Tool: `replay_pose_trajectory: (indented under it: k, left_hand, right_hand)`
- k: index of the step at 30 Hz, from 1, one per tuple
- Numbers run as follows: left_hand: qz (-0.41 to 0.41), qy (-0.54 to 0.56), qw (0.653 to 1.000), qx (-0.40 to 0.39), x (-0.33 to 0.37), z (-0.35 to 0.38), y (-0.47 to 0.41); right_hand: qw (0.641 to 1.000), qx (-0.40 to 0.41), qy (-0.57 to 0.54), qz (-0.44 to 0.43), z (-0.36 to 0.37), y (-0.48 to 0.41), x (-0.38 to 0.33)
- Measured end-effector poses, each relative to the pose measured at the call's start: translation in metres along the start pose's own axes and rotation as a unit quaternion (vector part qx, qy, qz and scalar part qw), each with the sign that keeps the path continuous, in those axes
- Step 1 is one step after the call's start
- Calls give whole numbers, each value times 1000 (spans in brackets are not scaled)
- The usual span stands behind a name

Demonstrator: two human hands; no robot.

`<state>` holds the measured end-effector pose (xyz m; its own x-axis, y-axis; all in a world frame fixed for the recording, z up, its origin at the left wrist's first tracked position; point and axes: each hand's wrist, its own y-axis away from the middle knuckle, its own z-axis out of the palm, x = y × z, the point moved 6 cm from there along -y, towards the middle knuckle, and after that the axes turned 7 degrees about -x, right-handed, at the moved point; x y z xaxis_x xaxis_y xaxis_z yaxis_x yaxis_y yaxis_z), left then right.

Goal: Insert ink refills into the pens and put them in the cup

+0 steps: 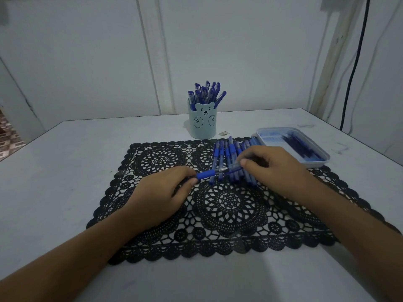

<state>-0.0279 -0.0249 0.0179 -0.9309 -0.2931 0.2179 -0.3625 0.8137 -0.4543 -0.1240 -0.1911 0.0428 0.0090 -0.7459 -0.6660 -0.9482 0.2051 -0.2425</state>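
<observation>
Both hands hold one blue pen [218, 172] level above the black lace placemat [218, 205]: the left hand [161, 197] pinches its blue grip end, the right hand [270, 164] grips the clear barrel end. Behind it lies a row of blue pens [226, 153]. The pale bear-face cup [202, 123] holds capped pens, and a tray [314, 163] of refills [298, 144] sits at right on the table [65, 171]. No writing is legible.

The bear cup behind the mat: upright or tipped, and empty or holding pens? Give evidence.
Upright, not empty: the bear cup stands on its base on the table, and blue pens stick up from its top.
</observation>
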Motion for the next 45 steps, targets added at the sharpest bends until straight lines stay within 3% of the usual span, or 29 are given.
replay_pose_trajectory:
  k: [7, 11, 15, 18, 23, 27, 31, 34, 36, 40, 45]
  left_hand:
    - [17, -6, 1000, 2, 4, 2, 1]
    - [14, 10, 1000, 11, 2, 2, 1]
    - [4, 11, 1000, 12, 1, 0, 1]
    - [-5, -50, 997, 54, 5, -6, -1]
    - [67, -158, 978, 121, 17, -7, -4]
    - [101, -186, 970, 119, 24, -2, -5]
    - [102, -155, 979, 86, 22, -6, -9]
    - [62, -93, 989, 99, 13, -25, -17]
    - [-6, -20, 989, 148, 4, -49, -28]
    - [-120, 107, 958, 239, -32, -96, -72]
    - [-228, 296, 879, 296, -89, -126, -159]
  right_hand:
    - [996, -62, -58, -9, 21, 1, -3]
    - [993, -53, -102, -36, 26, 1, -5]
    - [994, -41, -82, -58, 29, 3, -7]
    - [996, -6, -47, -72, 30, 2, -10]
    - [990, 54, 38, -123, 34, 2, -21]
    - [985, 62, 57, -151, 36, 3, -24]
    - [989, 71, 38, -123, 26, 0, -17]
    - [982, 76, 146, -87, 19, -8, 2]
    - [974, 23, 222, -48, 25, -13, 19]
    - [968, -70, 242, 14, 40, -18, 35]
    - [968, -76, 237, 27, 40, -18, 37]
